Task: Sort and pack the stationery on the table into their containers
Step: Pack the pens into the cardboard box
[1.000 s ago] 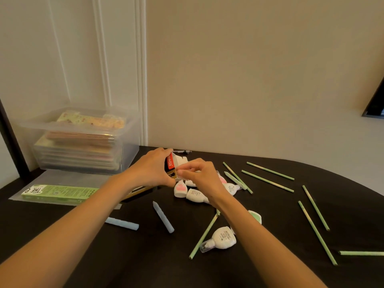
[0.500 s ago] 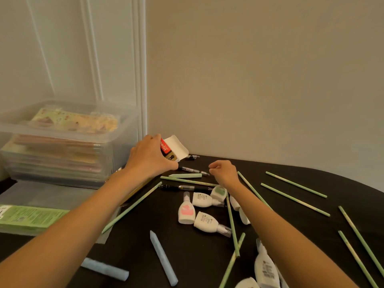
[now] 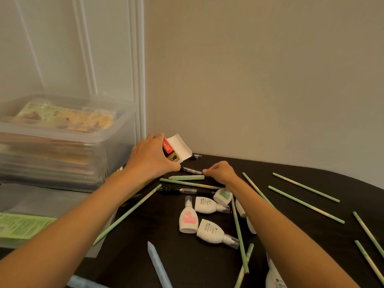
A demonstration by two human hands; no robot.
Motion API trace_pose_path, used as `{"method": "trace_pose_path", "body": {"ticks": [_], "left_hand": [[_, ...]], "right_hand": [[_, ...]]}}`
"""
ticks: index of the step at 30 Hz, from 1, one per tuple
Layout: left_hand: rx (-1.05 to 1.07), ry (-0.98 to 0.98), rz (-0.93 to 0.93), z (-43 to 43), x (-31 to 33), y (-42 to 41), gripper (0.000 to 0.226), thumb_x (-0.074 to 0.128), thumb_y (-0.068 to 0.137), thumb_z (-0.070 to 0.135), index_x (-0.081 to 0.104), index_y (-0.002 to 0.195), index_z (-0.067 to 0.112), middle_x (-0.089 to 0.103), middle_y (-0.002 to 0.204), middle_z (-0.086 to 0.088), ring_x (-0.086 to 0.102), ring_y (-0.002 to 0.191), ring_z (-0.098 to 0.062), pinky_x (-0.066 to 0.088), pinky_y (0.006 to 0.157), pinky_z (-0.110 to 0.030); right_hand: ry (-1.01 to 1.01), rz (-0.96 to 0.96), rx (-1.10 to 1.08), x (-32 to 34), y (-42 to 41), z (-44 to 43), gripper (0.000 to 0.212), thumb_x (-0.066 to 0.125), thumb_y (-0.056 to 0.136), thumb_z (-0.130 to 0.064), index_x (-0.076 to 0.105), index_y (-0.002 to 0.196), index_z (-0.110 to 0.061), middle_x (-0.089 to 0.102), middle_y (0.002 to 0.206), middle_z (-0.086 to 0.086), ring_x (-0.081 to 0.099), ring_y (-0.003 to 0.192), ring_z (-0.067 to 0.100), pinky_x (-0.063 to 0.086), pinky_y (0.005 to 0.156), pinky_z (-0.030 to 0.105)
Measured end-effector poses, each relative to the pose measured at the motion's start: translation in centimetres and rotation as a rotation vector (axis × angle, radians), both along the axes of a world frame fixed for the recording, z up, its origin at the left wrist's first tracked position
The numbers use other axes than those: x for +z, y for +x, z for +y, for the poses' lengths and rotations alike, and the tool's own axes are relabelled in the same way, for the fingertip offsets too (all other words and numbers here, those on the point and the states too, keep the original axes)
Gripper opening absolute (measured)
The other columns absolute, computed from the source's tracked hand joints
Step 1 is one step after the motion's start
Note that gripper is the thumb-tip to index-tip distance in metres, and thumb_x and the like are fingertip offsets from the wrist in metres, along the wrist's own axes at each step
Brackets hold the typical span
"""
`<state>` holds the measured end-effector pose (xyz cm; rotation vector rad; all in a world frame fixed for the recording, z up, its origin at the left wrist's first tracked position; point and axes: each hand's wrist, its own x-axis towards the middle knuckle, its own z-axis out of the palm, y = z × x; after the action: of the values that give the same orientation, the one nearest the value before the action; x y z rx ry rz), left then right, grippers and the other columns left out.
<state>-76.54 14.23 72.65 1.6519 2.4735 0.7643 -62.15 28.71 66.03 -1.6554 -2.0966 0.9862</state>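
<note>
Just changed: a second ago both my hands met on the small box (image 3: 176, 147) over the heap of white dispensers. Now the box sits higher, toward the back-left corner of the worktop (image 3: 301, 235), and my right hand (image 3: 221, 172) has left it.
Meaning for the task: I judge the box is ready to take pens, with the first about to be picked up.
Left hand (image 3: 151, 156): fingers and thumb wrapped round the box, tilting it.
Right hand: fingers (image 3: 206, 173) curled, tips pinching the end of a black pen (image 3: 191, 170) that lies flat just in front of the box.
Small box: red label, white flap open; its inside is hidden from me.
Clear bin (image 3: 116, 154): at the left edge, filled with stacked flat packs, a patterned sheet on top.
Green packet (image 3: 20, 227): flat at the left edge, near the bin.
Still loose: a second pen (image 3: 178, 190), correction-tape dispensers (image 3: 188, 220), green sticks (image 3: 306, 204), a blue stick (image 3: 159, 265).
</note>
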Motion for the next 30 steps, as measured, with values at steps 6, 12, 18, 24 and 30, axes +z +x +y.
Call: {"method": "trace_pose_path", "body": {"ticks": [6,12,18,24,30], "left_hand": [[-0.003,0.006,0.032,-0.4,0.0,0.2,0.084,0.075,0.072,0.042,0.029,0.137,0.018,0.042,0.132,-0.005,0.044,0.12,-0.022,0.045,0.097,-0.038],[-0.017,0.024,0.054,-1.1,0.2,0.4,0.088,0.075,0.072,0.041,0.026,0.141,0.018,0.041,0.134,-0.004,0.043,0.122,-0.022,0.043,0.099,-0.038],[-0.066,0.079,0.016,-2.4,0.9,2.0,0.085,0.078,0.071,0.034,0.029,0.14,0.019,0.042,0.135,-0.003,0.043,0.123,-0.02,0.043,0.099,-0.036],[-0.209,0.143,-0.04,-5.6,1.7,3.8,0.078,0.08,0.069,0.024,0.038,0.134,0.021,0.049,0.127,0.001,0.046,0.111,-0.012,0.042,0.091,-0.027],[-0.279,0.143,-0.046,-8.6,2.7,5.4,0.08,0.081,0.068,0.021,0.039,0.135,0.021,0.05,0.126,0.002,0.044,0.106,-0.009,0.043,0.092,-0.027]], "right_hand": [[-0.005,0.029,-0.064,0.1,-0.2,-0.5,0.033,0.07,0.082,-0.017,0.063,0.108,0.002,0.065,0.107,0.014,0.06,0.102,0.025,0.049,0.085,0.031],[0.121,0.293,-0.057,0.3,0.5,-2.6,0.018,0.06,0.09,-0.014,0.049,0.077,-0.019,0.062,0.081,0.001,0.06,0.085,0.016,0.049,0.086,0.033],[0.124,0.759,-0.222,3.4,3.5,-5.3,0.008,0.053,0.093,-0.01,0.052,0.088,-0.016,0.068,0.081,0.005,0.066,0.076,0.014,0.054,0.077,0.027],[0.013,1.212,-0.327,8.5,8.7,-9.3,0.014,0.046,0.097,-0.011,0.059,0.091,-0.012,0.067,0.078,0.006,0.062,0.069,0.013,0.05,0.075,0.025],[0.159,1.141,-0.194,11.2,11.1,-13.7,0.015,0.047,0.096,-0.01,0.059,0.087,-0.012,0.066,0.074,0.005,0.062,0.065,0.012,0.051,0.066,0.019]]}}
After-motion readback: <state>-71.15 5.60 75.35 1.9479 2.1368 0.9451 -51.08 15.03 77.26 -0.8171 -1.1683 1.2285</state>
